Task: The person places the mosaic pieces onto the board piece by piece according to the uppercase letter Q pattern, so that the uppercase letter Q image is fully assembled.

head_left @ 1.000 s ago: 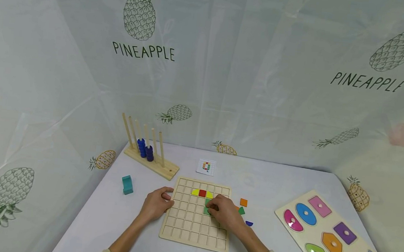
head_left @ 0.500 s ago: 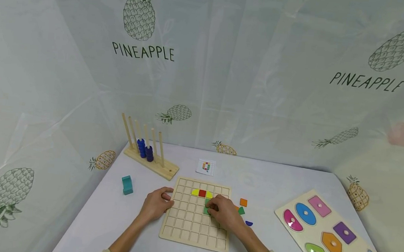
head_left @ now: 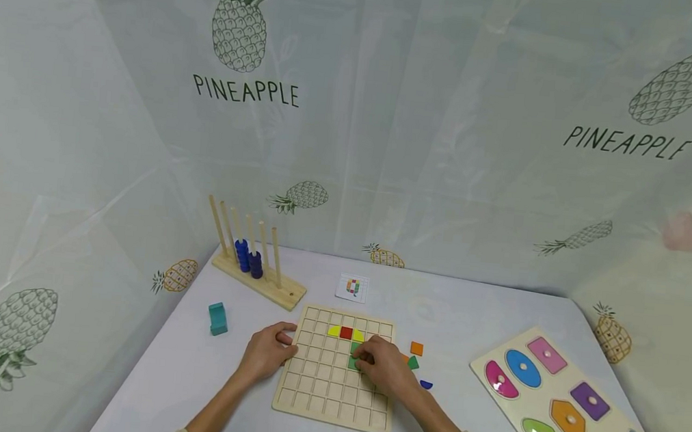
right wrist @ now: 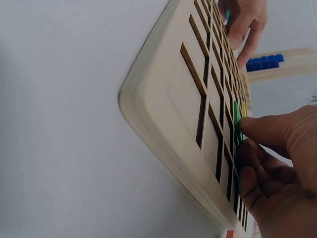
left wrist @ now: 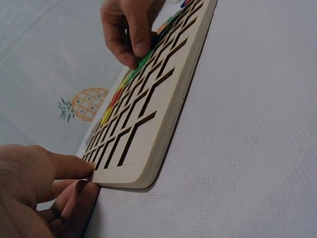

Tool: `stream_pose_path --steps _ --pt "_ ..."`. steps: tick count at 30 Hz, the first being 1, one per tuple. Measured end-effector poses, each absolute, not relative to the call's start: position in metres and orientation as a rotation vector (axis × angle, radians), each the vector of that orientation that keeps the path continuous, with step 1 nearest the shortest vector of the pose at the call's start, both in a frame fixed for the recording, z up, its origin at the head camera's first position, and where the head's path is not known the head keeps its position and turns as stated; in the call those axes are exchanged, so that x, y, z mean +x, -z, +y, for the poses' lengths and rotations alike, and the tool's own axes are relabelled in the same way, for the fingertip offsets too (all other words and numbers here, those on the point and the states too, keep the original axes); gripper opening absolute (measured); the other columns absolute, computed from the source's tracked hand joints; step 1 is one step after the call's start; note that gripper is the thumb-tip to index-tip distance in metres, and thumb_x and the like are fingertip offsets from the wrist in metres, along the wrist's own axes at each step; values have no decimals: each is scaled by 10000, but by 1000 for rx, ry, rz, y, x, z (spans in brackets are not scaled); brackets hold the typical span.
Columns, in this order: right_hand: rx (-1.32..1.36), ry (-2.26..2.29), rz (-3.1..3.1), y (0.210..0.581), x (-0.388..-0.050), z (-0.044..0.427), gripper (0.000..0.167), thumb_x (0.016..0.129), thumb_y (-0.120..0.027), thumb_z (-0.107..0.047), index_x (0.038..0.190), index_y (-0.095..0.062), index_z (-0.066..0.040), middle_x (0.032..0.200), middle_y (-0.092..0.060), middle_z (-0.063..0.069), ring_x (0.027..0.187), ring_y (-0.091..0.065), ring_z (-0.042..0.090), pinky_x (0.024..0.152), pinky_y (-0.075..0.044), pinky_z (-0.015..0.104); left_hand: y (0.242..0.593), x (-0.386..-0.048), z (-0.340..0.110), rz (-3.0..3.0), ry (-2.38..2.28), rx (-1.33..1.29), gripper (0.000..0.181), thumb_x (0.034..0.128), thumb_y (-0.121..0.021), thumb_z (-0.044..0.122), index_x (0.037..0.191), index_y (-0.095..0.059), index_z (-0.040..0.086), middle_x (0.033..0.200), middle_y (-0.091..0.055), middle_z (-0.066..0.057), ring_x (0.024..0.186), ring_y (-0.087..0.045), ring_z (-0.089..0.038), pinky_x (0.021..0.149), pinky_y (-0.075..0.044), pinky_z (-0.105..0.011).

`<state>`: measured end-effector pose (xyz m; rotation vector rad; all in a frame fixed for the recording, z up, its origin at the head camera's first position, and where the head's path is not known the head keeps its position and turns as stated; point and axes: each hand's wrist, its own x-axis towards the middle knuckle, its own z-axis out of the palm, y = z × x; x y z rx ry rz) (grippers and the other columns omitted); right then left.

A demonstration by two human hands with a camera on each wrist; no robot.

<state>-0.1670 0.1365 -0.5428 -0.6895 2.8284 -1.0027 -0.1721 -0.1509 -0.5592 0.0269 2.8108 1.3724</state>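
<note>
My right hand (head_left: pixel 385 365), nearer than my left, pinches the green tile (head_left: pixel 352 363), which lies just right of the middle of the board (head_left: pixel 334 388), left of my palm; my left hand (head_left: pixel 267 351) grips the board's left edge.

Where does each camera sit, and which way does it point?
Head: on the head, facing forward and down at the grid board and pineapple-print cloth; the left hand, right hand and forearms show.
Left wrist: worn there, looks rightward across the grid board; left hand near at lower left, right hand beyond at top.
Right wrist: worn there, looks leftward across it; right hand near at lower right, left hand beyond at top.
Shared: both wrist views show both hands, the grid board and a green piece.
</note>
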Motion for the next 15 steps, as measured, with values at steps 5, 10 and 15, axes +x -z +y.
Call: stream_pose_path --steps 5,10,15 --pt "-685 1007 2832 543 -166 136 60 919 -733 -151 974 -757 -151 879 -560 -104 752 -520 11 671 -477 216 559 -172 -151 2814 -1372 26 431 808 -801 142 1221 -695 85 854 -685 30 730 -624 -76 667 -489 -321" --pt "-688 1021 2831 543 -167 137 55 926 -728 -161 972 -756 -153 881 -561 -109 757 -524 7 676 -480 216 560 -173 -150 2810 -1362 13 434 810 -805 150 1225 -694 90 853 -685 33 723 -617 -73 662 -483 -316" --pt "-703 1041 2820 543 -167 138 55 931 -722 -159 974 -755 -148 885 -562 -110 760 -529 4 676 -481 217 560 -173 -150 2817 -1349 8 437 808 -806 154 1227 -696 97 854 -690 35 708 -608 -73 661 -475 -316"
